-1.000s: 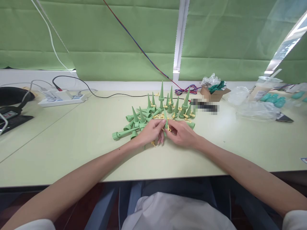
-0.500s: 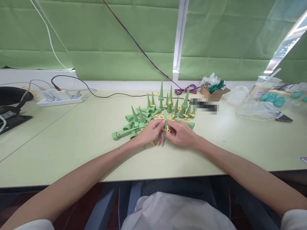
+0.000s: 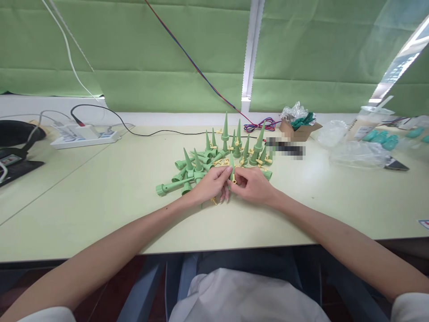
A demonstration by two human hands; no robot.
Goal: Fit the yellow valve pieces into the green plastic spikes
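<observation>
Fingertips meet: left hand (image 3: 211, 184) pinches a green spike (image 3: 231, 163), right hand (image 3: 255, 186) pinches its yellow tap (image 3: 233, 180). Loose spikes (image 3: 200, 163) crowd the surface (image 3: 100, 201) behind.

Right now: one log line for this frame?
left hand: pinches green spike | right hand: pinches yellow peg at its base | behind: pile of spikes on table

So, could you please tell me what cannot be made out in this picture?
Head view: how the green spike and yellow piece meet, hidden by the fingers of the left hand and right hand.
Head view: the pixelated thing beside the spike pile, blurred out.
Head view: the black device, cut off by the left edge.
Head view: the print on the cup label, too small.
</observation>
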